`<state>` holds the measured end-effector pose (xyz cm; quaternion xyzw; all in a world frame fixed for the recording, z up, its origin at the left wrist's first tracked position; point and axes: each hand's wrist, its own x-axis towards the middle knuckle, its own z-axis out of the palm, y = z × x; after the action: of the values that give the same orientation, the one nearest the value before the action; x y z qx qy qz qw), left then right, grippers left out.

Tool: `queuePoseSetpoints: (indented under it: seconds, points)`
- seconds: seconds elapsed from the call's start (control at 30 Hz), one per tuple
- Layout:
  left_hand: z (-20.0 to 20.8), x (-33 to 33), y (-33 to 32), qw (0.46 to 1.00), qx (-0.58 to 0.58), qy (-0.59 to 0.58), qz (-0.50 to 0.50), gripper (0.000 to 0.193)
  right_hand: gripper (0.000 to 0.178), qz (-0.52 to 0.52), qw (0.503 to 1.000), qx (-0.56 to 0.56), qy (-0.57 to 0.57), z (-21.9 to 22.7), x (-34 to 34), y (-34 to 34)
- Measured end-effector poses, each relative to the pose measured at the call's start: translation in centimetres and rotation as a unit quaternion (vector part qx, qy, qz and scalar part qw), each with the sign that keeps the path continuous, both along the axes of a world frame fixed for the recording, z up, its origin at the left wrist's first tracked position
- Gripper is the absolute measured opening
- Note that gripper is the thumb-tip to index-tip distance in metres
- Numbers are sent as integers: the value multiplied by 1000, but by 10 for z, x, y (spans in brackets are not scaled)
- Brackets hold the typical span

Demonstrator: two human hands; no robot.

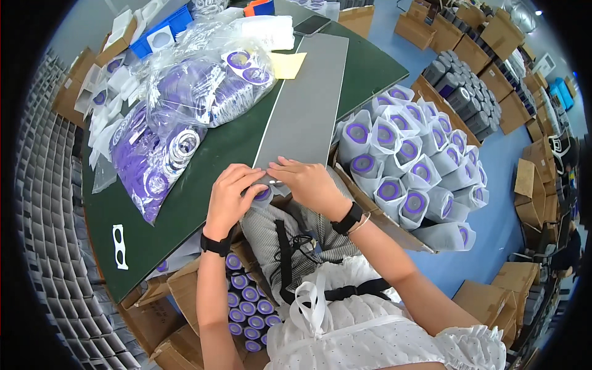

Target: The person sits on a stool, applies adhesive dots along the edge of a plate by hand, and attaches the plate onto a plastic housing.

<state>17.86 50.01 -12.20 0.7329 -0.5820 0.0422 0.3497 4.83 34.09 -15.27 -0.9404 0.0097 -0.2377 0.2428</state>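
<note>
Both my hands meet at the near end of a long grey strip [302, 105] lying on the green table. Under them is a mostly hidden cylinder with a purple ring [263, 195] at its end; whitish sheet material shows beside it. My left hand [233, 192] curls over the cylinder, with its thumb near the purple end. From the other side my right hand [308, 185] lies across the top of it, fingers together and bent, fingertips close to the left hand's. How the cylinder joins the strip is hidden by my fingers.
Clear bags of purple and white rings [203, 92] cover the table's left. A box of wrapped purple-ended cylinders [401, 148] stands at right; another holding bare cylinders [250, 308] is below. A yellow paper [288, 65], phone [312, 24] and white two-hole piece [119, 246] lie on the table.
</note>
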Motion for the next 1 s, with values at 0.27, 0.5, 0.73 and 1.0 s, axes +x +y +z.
queuePoseSetpoints:
  seconds: [0.27, 0.5, 0.73, 1.0]
  points:
    - [-1, 6, -9, 999, 30, -36, 6, 14, 37, 10, 999, 28, 28, 9, -3, 0]
    - [-16, 7, -8, 992, -81, -88, 32, 19, 53, 20, 994, 2, -111, 32, -29, -17]
    - [-21, 4, -6, 968, -166, -177, 70, 25, 37, -101, 983, 86, -131, 10, -34, 2]
    - [-14, 7, 32, 960, -127, -236, 80, 32, 36, -64, 993, 90, -46, 10, -25, 18]
